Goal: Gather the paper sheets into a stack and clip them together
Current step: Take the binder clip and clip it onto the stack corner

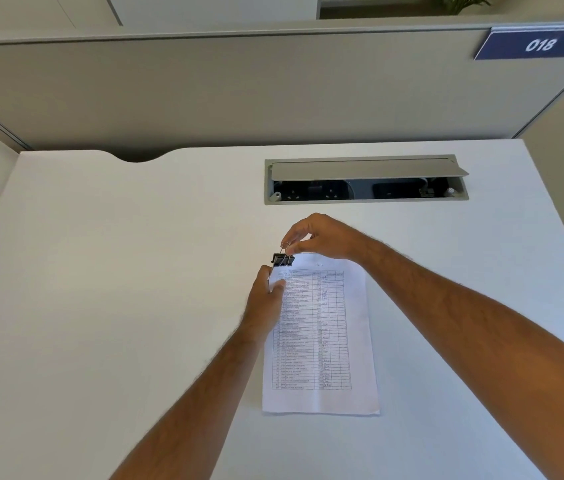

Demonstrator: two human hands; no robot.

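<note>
Two bare forearms reached forward from the bottom edge over a white desk [100, 271]. Between them lay the sheets [325, 341], gathered into one neat stack, flat on the desk slightly right of centre, long side running away from the viewer. The top sheet was white and printed with a narrow table of many fine rows, small dark text on the left and a few handwritten figures in the right-hand columns; the words were too small to read. The near edge showed slightly uneven layers.

The left hand [266, 299] rested on the stack's far left part, thumb on top of the paper and fingers curled around its left edge, holding it down.

At the stack's far left corner sat a black clip [283, 260], a binder type with silver wire handles, touching the paper's edge. The right hand [322, 240] hovered just above, its fingers narrowed to a pinch on the upright wire handle.

Beyond the hands, a grey cable hatch [365, 180] was set into the desk, its lid propped open. A grey partition [239, 91] rose behind, carrying a blue sign [538, 45] reading 018.
</note>
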